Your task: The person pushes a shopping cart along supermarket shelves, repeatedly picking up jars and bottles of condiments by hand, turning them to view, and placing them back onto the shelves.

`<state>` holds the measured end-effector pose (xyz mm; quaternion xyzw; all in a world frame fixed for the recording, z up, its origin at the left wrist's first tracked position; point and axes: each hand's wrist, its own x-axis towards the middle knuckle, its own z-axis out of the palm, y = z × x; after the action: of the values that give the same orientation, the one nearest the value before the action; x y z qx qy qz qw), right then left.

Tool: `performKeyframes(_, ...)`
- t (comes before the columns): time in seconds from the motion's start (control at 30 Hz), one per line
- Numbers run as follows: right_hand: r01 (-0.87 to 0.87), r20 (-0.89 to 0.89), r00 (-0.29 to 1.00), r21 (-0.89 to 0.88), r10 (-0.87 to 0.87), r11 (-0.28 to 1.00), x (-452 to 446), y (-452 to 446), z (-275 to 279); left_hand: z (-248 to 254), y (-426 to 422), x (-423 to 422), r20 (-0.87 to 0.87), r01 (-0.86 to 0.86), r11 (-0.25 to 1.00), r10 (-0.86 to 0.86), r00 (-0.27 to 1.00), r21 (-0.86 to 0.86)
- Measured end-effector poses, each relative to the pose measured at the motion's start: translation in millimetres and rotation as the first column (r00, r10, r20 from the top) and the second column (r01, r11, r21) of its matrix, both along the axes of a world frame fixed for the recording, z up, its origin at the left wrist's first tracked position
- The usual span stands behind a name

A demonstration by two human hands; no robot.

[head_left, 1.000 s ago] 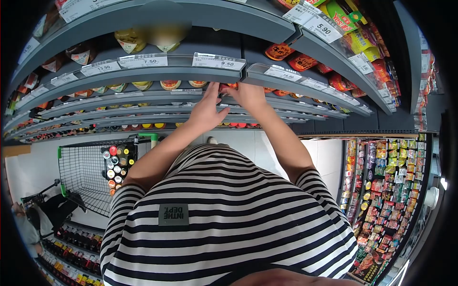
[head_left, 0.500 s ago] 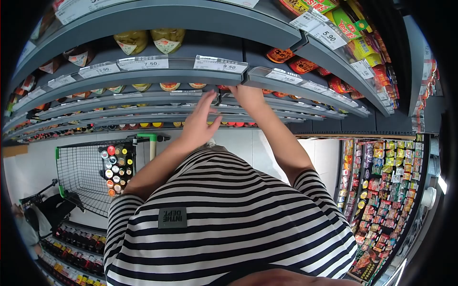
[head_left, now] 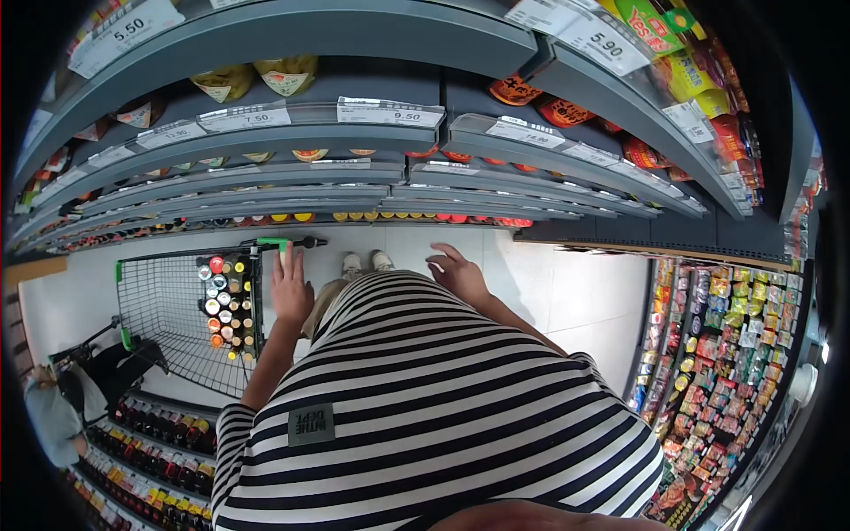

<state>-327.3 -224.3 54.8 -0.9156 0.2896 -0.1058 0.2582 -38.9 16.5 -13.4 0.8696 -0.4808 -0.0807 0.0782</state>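
My left hand [head_left: 290, 288] is stretched out at the green-ended handle [head_left: 273, 243] of a shopping cart [head_left: 164, 296]. Its fingertips reach the handle bar; whether they press on it I cannot tell. Several bottles and jars with coloured caps [head_left: 227, 305] stand in the cart's wire basket, at the end nearest me. In front of my body hangs my right hand [head_left: 459, 273], holding nothing, its fingers loosely bent and apart. It is over the floor, below the shelf edges.
Grey shelves [head_left: 301, 137] with price labels, jars and packets cross the front. A rack of colourful packets [head_left: 722, 354] is at the right. Dark bottles [head_left: 159, 425] line a shelf at lower left. Another person [head_left: 66, 407] stands beyond the cart. Pale floor [head_left: 584, 292] lies around my shoes.
Both hands have come down and back from the shelf. My left hand has moved left to the cart handle; my right hand has left the shelf with nothing in it.
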Motion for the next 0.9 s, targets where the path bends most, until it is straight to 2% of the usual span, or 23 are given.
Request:
performKeyframes(0.07, 0.048, 0.067, 0.996, 0.173, -0.06, 0.984, -16, -2, -32, -1, -5, -4, -0.044, -0.044, 0.999, 0.044, 0.998, 0.01)
performKeyframes(0.1, 0.089, -0.073, 0.995, 0.255, -0.072, 0.963, -12, -4, -18, -8, -6, -4, -0.017, -0.067, 0.998, 0.068, 0.998, 0.007)
performKeyframes(0.13, 0.007, -0.089, 0.996, 0.215, 0.012, 0.977, -10, -10, -14, -17, -6, -5, 0.041, -0.072, 0.997, 0.073, 0.997, -0.028)
performKeyframes(0.2, -0.152, -0.16, 0.972, 0.14, 0.174, 0.978, -2, -24, 1, -16, -10, -7, 0.094, -0.082, 0.996, 0.079, 0.992, 0.029)
performKeyframes(0.23, -0.161, -0.141, 0.973, 0.149, 0.183, 0.976, 3, -31, 3, -17, -10, -7, 0.065, -0.101, 0.991, 0.095, 0.993, 0.089)
performKeyframes(0.3, -0.305, -0.251, 0.907, 0.161, 0.338, 0.939, 10, -40, 4, -18, -9, -5, 0.074, -0.075, 0.996, 0.072, 0.995, 0.038)
performKeyframes(0.33, -0.323, -0.233, 0.905, 0.167, 0.355, 0.932, 13, -42, 4, -17, -10, -3, 0.077, -0.059, 0.998, 0.058, 0.995, 0.011)
performKeyframes(0.4, -0.392, -0.329, 0.828, 0.239, 0.454, 0.888, 19, -44, 1, -17, -10, -2, 0.061, -0.055, 0.998, 0.055, 0.997, 0.008)
performKeyframes(0.53, -0.475, -0.252, 0.791, 0.322, 0.558, 0.819, 24, -35, -19, -13, -11, -15, 0.061, -0.119, 0.993, 0.12, 0.991, -0.022)
performKeyframes(0.6, -0.509, -0.359, 0.698, 0.36, 0.619, 0.782, 28, -35, -23, -12, -8, -26, 0.089, -0.151, 0.988, 0.151, 0.985, -0.015)
performKeyframes(0.63, -0.53, -0.351, 0.688, 0.355, 0.635, 0.77, 29, -36, -24, -14, -4, -31, 0.088, -0.177, 0.984, 0.177, 0.98, -0.01)
performKeyframes(0.7, -0.544, -0.31, 0.694, 0.364, 0.649, 0.756, 32, -36, -25, -17, 9, -39, 0.044, -0.258, 0.959, 0.265, 0.963, -0.12)
performKeyframes(0.73, -0.536, -0.274, 0.718, 0.368, 0.64, 0.76, 33, -36, -24, -17, 19, -44, 0.043, -0.277, 0.954, 0.283, 0.958, -0.111)
performKeyframes(0.8, -0.55, -0.304, 0.693, 0.363, 0.653, 0.752, 36, -37, -24, -14, 33, -45, -0.101, -0.387, 0.901, 0.374, 0.922, -0.195)
performKeyframes(0.83, -0.562, -0.295, 0.694, 0.348, 0.656, 0.751, 36, -37, -24, -10, 39, -48, -0.232, -0.566, 0.822, 0.538, 0.811, -0.072)
performKeyframes(0.87, -0.571, -0.287, 0.696, 0.333, 0.658, 0.75, 36, -37, -24, -5, 45, -45, -0.215, -0.66, 0.73, 0.683, 0.698, 0.179)
performKeyframes(0.9, -0.575, -0.291, 0.693, 0.328, 0.66, 0.749, 37, -36, -24, -11, 54, -35, -0.238, -0.653, 0.714, 0.7, 0.673, 0.252)
